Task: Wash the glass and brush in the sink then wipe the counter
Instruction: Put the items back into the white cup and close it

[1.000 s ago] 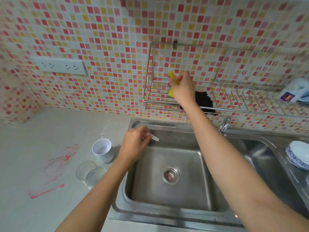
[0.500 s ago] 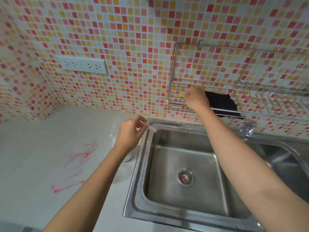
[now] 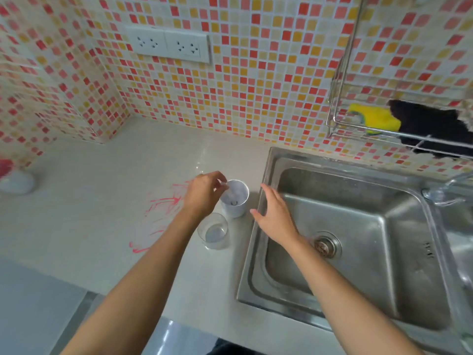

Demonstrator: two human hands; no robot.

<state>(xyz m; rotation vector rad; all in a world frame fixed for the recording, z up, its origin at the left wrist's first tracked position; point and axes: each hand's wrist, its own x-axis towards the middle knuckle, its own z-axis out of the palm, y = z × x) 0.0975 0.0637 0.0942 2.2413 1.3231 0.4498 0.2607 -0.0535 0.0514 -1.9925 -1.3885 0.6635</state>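
My left hand (image 3: 203, 192) pinches a thin white brush (image 3: 228, 188) whose lower end stands inside a white cup (image 3: 236, 208) on the pale counter (image 3: 107, 190). A clear glass (image 3: 213, 231) stands just in front of the cup, touching nothing I can see. My right hand (image 3: 275, 213) hovers flat and empty over the left rim of the steel sink (image 3: 258, 265), fingers spread toward the cup. A yellow sponge (image 3: 376, 119) lies in the wire wall rack (image 3: 337, 124), beside a black cloth (image 3: 430, 129).
Red paint smears (image 3: 160, 208) mark the counter left of the cup. A white object (image 3: 16, 181) sits at the far left edge. The tap (image 3: 442, 193) stands at the sink's back right. Wall sockets (image 3: 169, 44) are above the counter. The counter's front edge runs below my arms.
My right hand left the sponge in the rack and came down over the sink's left rim. My left hand carried the brush from the sink edge into the white cup. The view swung left.
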